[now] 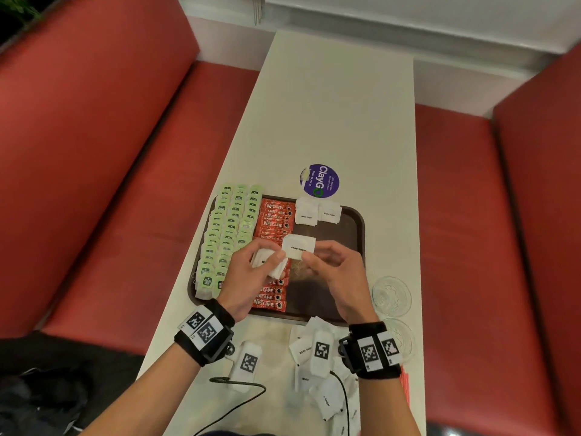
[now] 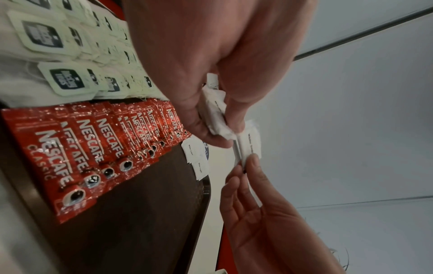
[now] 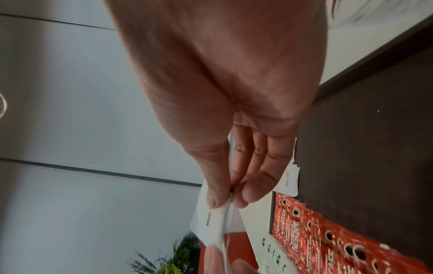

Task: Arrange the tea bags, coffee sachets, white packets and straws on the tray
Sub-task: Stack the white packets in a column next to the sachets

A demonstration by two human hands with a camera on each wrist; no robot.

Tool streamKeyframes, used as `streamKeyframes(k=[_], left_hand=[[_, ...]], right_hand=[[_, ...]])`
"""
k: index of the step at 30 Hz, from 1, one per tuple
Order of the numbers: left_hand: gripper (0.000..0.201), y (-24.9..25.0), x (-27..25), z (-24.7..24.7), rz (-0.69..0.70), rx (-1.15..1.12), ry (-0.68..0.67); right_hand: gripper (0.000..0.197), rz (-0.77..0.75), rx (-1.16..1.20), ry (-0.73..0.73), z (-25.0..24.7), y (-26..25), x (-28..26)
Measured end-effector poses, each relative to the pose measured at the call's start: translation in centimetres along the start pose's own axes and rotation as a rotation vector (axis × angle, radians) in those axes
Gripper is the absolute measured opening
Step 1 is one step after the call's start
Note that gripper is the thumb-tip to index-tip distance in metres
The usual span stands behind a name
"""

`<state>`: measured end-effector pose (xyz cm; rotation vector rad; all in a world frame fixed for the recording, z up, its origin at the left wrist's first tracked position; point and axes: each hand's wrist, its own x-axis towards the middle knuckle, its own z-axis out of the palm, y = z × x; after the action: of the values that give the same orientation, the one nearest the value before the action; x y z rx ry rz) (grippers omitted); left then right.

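White packets are the step in hand: our right hand [image 1: 333, 265] pinches one sugar packet [image 1: 298, 247] above the tray [image 1: 355, 221], our left hand [image 1: 251, 269] grips a small bunch [image 1: 270, 262]. Next we likely lay it toward twelve o'clock, beside the two placed packets [image 1: 317, 212].

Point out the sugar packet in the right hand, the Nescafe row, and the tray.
sugar packet [image 1: 298, 247]: head view, printed label.
Nescafe row [image 1: 276, 223]: head view, upper sachets.
tray [image 1: 359, 221]: head view, far right rim.

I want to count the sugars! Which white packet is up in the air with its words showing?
The white packet pinched by the right hand, above the tray. The others lie flat or are bunched in the left hand.
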<state>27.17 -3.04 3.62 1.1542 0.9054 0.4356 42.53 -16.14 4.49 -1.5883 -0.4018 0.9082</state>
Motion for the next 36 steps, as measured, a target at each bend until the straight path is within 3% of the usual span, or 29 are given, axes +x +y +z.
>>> streamKeyframes(k=[3, 6, 10, 17, 22, 32, 36], left_hand=[[0.009, 0.2, 0.1, 0.5, -0.02, -0.009, -0.007], [0.011, 0.3, 0.2, 0.6, -0.073, -0.062, -0.001], [0.038, 0.9, -0.1, 0.4, -0.128, -0.151, -0.033], [0.064, 0.9, -0.3, -0.1, -0.066, -0.156, -0.016], [0.065, 0.4, 0.0, -0.6, -0.092, -0.188, 0.034], [0.038, 0.5, 0.4, -0.6, -0.111, -0.151, 0.026], [0.039, 0.9, 0.5, -0.5, -0.127, -0.202, 0.032]], right_hand=[[0.023, 0.014, -0.056, 0.013, -0.9, 0.5, 1.4], [0.017, 0.025, -0.146, 0.168, -2.4, 1.5, 4.5], [0.011, 0.045, -0.291, 0.393, -4.6, 2.9, 9.6], [0.017, 0.029, -0.515, 0.386, -5.3, 4.5, 14.7], [0.023, 0.052, -0.523, 0.394, -4.8, 6.2, 15.8], [0.021, 0.075, -0.689, 0.47, -3.3, 6.7, 15.8], [0.024, -0.025, -0.658, 0.473, -2.6, 5.2, 14.5]])
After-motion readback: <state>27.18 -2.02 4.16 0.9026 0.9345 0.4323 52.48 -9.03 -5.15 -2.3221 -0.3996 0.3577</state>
